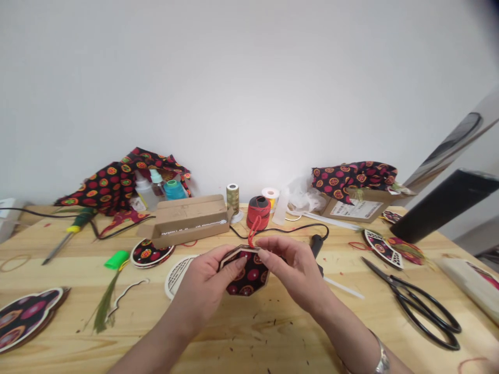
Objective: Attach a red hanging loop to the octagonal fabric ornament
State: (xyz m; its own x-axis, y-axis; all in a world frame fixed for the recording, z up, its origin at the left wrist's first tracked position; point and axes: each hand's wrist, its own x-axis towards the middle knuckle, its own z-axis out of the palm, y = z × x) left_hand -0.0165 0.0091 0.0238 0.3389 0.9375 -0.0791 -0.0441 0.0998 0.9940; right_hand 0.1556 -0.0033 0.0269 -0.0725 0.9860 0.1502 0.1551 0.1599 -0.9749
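Note:
A small hexagonal wooden piece [248, 274] covered in black fabric with red and orange circles is held up above the wooden table [249, 332]. My left hand [205, 285] grips its left side, thumb laid across the front. My right hand [292, 270] pinches the top edge, where a loop of red cord [253, 228] stands up from the piece. Just behind it sits the red cord spool [258, 212].
Black scissors [417, 301] lie to the right, and a glue gun [316, 246] with a black cable lies behind my right hand. A cardboard box [187, 219], fabric-covered cutouts [151, 253], a screwdriver [64, 236], thread spools, bottles and fabric piles line the back.

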